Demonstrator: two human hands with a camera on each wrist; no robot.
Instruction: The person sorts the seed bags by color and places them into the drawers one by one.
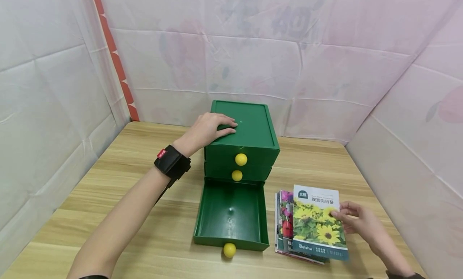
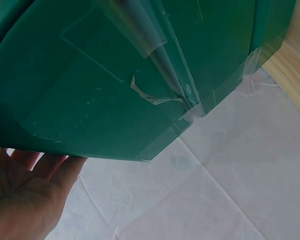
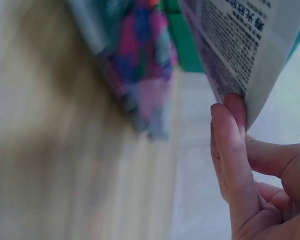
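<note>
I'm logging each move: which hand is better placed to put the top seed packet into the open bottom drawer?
Right. The right hand already pinches the top seed packet beside the open drawer; the left hand rests on the cabinet top.

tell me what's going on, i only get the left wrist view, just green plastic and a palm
Observer: The left hand rests flat on top of a green three-drawer cabinet.
Operator: any drawer open
Observer: The bottom drawer is pulled out; it looks empty. The two above are closed.
Operator: and the other hand
Observer: The right hand pinches the right edge of a sunflower seed packet, the top one of a stack of packets on the wooden table right of the drawer.
</note>
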